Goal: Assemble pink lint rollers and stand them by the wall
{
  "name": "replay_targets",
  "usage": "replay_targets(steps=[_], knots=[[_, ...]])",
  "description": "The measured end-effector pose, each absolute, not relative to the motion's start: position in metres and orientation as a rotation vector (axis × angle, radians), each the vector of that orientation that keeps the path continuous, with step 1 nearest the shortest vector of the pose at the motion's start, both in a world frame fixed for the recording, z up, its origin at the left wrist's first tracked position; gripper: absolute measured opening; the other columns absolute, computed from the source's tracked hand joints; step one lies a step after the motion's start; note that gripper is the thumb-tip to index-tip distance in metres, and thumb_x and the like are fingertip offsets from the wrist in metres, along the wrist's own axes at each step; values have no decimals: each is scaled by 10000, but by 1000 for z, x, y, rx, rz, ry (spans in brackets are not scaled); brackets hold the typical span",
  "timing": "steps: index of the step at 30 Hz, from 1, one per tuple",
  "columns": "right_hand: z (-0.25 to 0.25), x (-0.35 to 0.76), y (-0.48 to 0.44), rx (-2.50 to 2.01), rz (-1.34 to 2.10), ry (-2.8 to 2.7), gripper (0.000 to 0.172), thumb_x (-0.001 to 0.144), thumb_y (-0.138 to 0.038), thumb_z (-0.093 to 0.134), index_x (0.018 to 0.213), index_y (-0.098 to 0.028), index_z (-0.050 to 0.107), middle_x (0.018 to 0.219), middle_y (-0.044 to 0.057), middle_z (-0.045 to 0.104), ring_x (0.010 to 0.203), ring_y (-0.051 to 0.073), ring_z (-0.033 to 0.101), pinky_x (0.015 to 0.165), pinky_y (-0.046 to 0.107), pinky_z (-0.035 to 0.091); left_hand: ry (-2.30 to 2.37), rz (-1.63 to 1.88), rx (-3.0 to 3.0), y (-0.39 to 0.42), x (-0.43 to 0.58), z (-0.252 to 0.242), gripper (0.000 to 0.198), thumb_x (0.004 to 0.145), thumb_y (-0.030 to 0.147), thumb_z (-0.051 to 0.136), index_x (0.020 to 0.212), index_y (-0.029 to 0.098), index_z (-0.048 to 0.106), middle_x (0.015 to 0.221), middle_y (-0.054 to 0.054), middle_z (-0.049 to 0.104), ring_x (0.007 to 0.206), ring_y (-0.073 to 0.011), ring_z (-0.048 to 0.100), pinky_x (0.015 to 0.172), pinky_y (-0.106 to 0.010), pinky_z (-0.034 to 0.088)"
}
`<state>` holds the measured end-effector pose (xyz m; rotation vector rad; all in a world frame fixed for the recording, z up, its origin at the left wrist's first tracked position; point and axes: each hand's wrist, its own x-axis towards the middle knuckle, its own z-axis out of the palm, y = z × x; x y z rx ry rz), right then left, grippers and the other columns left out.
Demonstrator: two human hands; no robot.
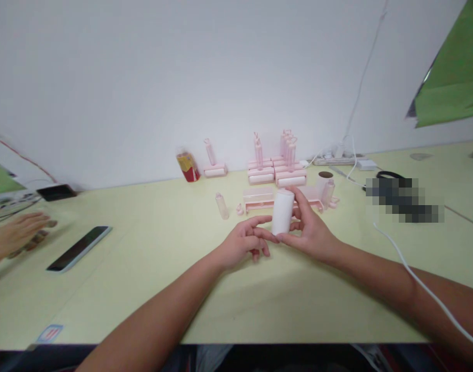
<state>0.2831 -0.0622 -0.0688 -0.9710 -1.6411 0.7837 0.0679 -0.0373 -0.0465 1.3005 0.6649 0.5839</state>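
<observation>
A white roll (282, 213) stands upright between my two hands, gripped by my right hand (308, 227) with the thumb low and the forefinger over its top. My left hand (252, 237) has its fingers apart, the fingertips at the roll's left side and lower edge. Just behind lies a pink tray with a clear cover (258, 195). A small clear pink bottle (222, 206) and a small pink piece (240, 209) rest to the left of it. Another pink bottle (328, 193) stands to the right, beside a roll with a brown core (325, 181).
Assembled pink rollers (261, 175) stand along the wall, with a red and yellow can (188, 165) farther left. A phone (79, 249) lies at left near another person's hand (21, 232). A white cable (410, 271) crosses over my right forearm.
</observation>
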Motion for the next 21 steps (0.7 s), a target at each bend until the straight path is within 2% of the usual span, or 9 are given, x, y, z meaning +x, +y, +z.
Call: replay_targets(steps=[2, 5, 7, 9, 12, 14, 16, 19, 21], knots=[[-69, 285, -61, -997, 734, -1692, 1066, 719, -279, 782, 1556, -306, 122, 1475, 154, 409, 1137, 285, 574, 735, 366, 596, 662, 544, 1239, -37, 68, -44, 687, 630, 116, 627, 1304, 163, 501, 996, -104, 729, 624, -163, 668, 427, -201, 436], [-71, 285, -60, -1006, 669, -1765, 1062, 726, -257, 753, 1564, -313, 105, 1572, 156, 269, 1146, 294, 574, 690, 350, 605, 723, 512, 1178, -36, 69, -42, 566, 730, 216, 654, 1274, 149, 516, 980, -123, 735, 605, -163, 676, 400, -193, 434], [-72, 285, -60, -984, 589, -1838, 1044, 739, -250, 735, 1566, -329, 103, 1622, 130, 161, 1212, 312, 537, 666, 336, 609, 749, 476, 1133, -35, 69, -42, 493, 816, 331, 632, 1259, 150, 511, 955, -132, 737, 588, -158, 675, 392, -186, 431], [-71, 284, -62, -950, 486, -1920, 1018, 762, -264, 723, 1566, -336, 103, 1640, 104, 116, 1313, 336, 459, 678, 338, 613, 736, 429, 1077, -34, 68, -42, 453, 867, 415, 590, 1234, 160, 515, 938, -129, 737, 575, -152, 670, 391, -186, 436], [-65, 284, -65, -889, 325, -2055, 998, 802, -303, 706, 1570, -313, 69, 1637, 118, 121, 1437, 354, 301, 834, 418, 594, 708, 382, 999, -31, 67, -45, 369, 891, 437, 564, 1142, 167, 560, 905, -98, 734, 553, -140, 655, 390, -190, 442], [-60, 284, -67, -863, 233, -2160, 974, 810, -323, 703, 1568, -287, 94, 1632, 142, 101, 1464, 363, 240, 979, 495, 515, 704, 354, 979, -30, 66, -47, 334, 901, 440, 541, 1040, 142, 601, 836, -82, 724, 517, -123, 628, 388, -188, 432], [-57, 285, -68, -860, 190, -2249, 897, 816, -336, 697, 1549, -266, 186, 1614, 164, 114, 1423, 362, 323, 1052, 516, 446, 713, 311, 1003, -29, 66, -49, 377, 915, 462, 501, 932, 108, 628, 727, -77, 696, 463, -103, 581, 386, -182, 411], [-55, 286, -68, -879, 222, -2304, 781, 817, -372, 691, 1492, -239, 321, 1549, 186, 215, 1248, 314, 520, 1024, 466, 470, 737, 248, 1089, -29, 66, -51, 456, 917, 503, 456, 862, 91, 644, 647, -72, 660, 427, -87, 526, 386, -179, 383], [-56, 288, -67, -906, 252, -2289, 777, 779, -408, 718, 1452, -222, 377, 1491, 187, 276, 1202, 308, 543, 998, 449, 484, 762, 215, 1176, -31, 66, -50, 500, 905, 543, 440, 863, 92, 651, 678, -78, 662, 436, -89, 512, 386, -187, 368]])
